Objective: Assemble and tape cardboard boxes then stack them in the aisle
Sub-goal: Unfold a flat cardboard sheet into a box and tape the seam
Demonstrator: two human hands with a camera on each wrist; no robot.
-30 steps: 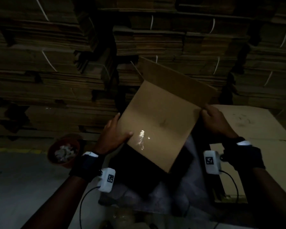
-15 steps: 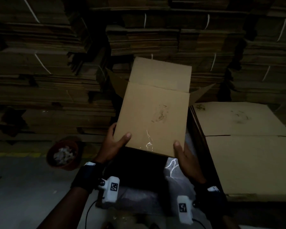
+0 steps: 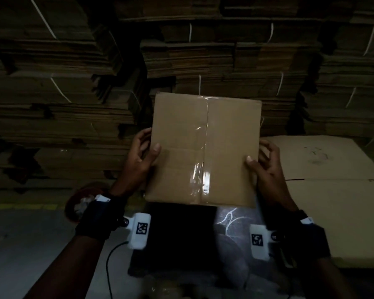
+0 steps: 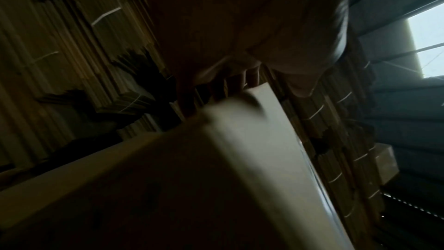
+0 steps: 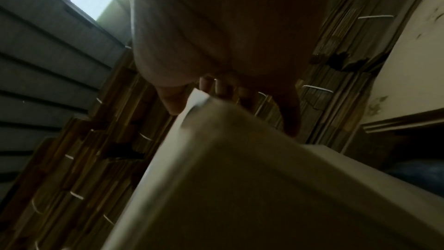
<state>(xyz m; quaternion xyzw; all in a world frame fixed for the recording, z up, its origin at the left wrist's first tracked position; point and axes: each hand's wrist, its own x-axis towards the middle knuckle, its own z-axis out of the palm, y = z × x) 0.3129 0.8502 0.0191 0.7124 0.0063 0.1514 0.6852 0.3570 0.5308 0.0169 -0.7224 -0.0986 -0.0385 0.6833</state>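
I hold a brown cardboard box (image 3: 205, 147) up in front of me, its closed face toward the head camera. Clear tape (image 3: 200, 173) runs down the centre seam of that face. My left hand (image 3: 144, 151) grips the box's left edge, thumb on the front and fingers behind. My right hand (image 3: 262, 160) grips the right edge the same way. In the left wrist view the box (image 4: 240, 159) fills the lower frame under my fingers (image 4: 250, 77). The right wrist view shows the box (image 5: 240, 178) blurred, with my fingers (image 5: 206, 85) over its edge.
Tall strapped bundles of flat cardboard (image 3: 73, 83) form a wall ahead. A stack of flat sheets (image 3: 333, 190) lies at my right. A round reddish tub (image 3: 78, 203) stands on the grey floor (image 3: 20, 244) at left. Dark plastic-wrapped material (image 3: 181, 244) lies below the box.
The box has been turned so its taped, closed face points at me instead of the side panel with open flaps. My right hand moved from the lower corner to the right edge.
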